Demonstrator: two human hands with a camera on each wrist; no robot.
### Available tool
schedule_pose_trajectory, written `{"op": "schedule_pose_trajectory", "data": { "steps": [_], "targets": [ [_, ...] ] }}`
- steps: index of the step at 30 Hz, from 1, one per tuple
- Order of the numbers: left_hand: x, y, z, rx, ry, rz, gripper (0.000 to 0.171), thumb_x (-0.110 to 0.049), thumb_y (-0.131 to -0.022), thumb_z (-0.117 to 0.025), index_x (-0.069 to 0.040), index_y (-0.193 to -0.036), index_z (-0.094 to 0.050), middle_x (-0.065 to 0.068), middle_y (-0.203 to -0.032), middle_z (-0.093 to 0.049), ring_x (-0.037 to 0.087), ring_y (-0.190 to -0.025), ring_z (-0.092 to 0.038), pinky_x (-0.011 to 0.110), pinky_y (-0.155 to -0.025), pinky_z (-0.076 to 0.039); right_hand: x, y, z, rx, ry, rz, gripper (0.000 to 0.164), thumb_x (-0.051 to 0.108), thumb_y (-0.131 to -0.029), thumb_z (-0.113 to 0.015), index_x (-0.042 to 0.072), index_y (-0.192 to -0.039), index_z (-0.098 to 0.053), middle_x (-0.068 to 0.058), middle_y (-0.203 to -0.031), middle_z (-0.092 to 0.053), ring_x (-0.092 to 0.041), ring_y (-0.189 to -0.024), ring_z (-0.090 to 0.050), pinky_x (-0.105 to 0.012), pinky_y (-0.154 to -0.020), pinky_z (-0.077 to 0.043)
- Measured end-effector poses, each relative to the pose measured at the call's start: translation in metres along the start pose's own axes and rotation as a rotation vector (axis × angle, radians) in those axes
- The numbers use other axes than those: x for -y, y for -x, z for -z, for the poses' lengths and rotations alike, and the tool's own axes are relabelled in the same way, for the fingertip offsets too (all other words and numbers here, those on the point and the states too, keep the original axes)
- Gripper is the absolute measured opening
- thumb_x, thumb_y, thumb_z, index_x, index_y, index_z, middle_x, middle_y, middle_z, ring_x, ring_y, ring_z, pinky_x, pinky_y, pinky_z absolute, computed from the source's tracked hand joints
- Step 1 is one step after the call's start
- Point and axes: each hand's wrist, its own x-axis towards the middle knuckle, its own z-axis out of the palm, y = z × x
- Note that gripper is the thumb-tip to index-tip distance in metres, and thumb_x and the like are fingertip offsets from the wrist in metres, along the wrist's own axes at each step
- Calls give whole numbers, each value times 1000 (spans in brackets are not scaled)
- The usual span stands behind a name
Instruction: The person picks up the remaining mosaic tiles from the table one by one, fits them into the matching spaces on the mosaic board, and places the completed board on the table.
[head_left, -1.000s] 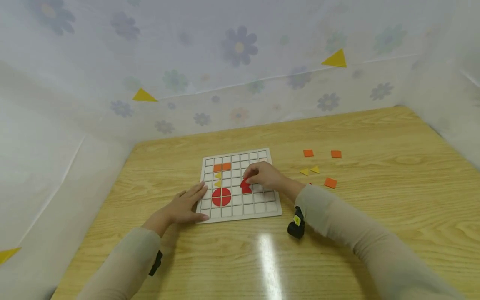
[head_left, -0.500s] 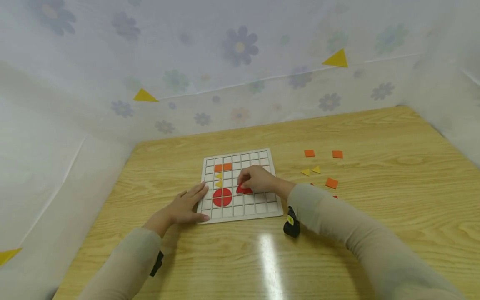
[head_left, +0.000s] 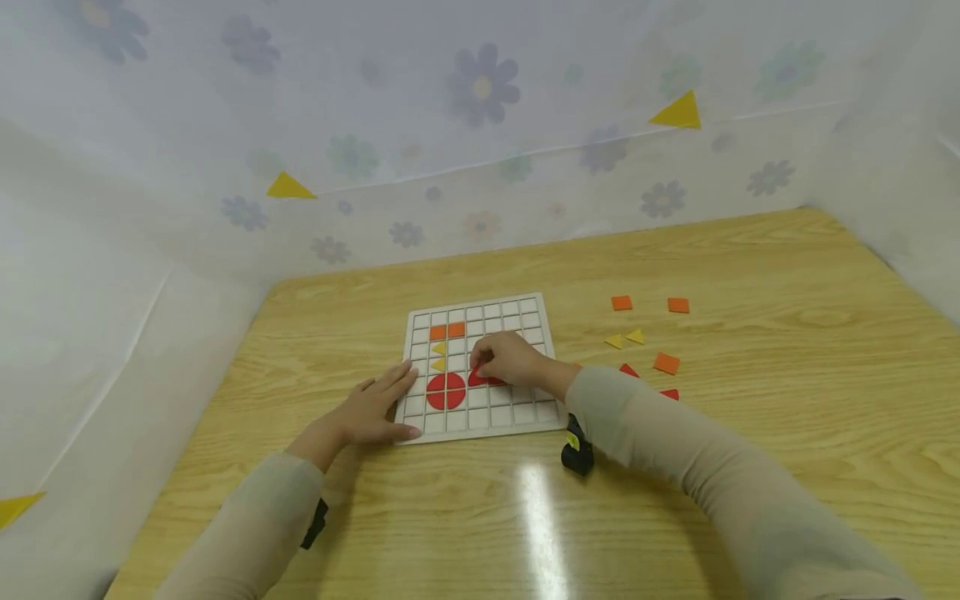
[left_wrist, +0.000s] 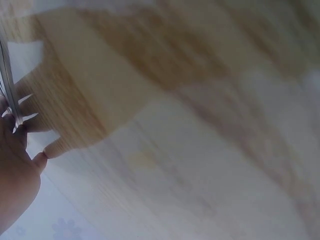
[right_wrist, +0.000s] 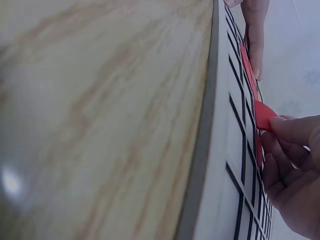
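Observation:
A white grid board (head_left: 480,422) with raised lines lies on the wooden table. My left hand (head_left: 373,408) rests with spread fingers on the board's left edge; the left wrist view shows this hand (left_wrist: 17,165) at its far left. Over the board's middle, my right hand (head_left: 510,358) pinches a red quarter-circle piece (right_wrist: 263,116) between thumb and fingers, tilted against the grid. Another red piece (right_wrist: 258,150) lies flat under that hand. Left of it, red quarter pieces form a circle (head_left: 446,391), below two yellow triangles (head_left: 438,365) and two orange squares (head_left: 447,331).
Right of the board lie loose orange squares (head_left: 667,363), two yellow triangles (head_left: 635,336) and red pieces (head_left: 670,395), partly behind the right sleeve. A flower-patterned white curtain (head_left: 480,183) with yellow triangles borders the table's back and sides.
My right hand has shifted slightly left across the board with the red quarter-circle piece, lowering it near the circle. More loose red pieces show beyond the sleeve. The left hand stays put.

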Motion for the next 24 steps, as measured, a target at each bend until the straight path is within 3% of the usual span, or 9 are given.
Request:
{"op": "schedule_pose_trajectory", "data": {
  "steps": [24],
  "targets": [
    [3,0,0,6,0,-7,89,-58,-74,-52,-11,-139,-13,7,-144,-4,24,-130,-4,49,-99,-8,2,-7,4,81,220,54,4,7,-78,-62,10,-79,-64,5,-75,-58,-9,-73,-51,-24,-67,-42]
  ]
}}
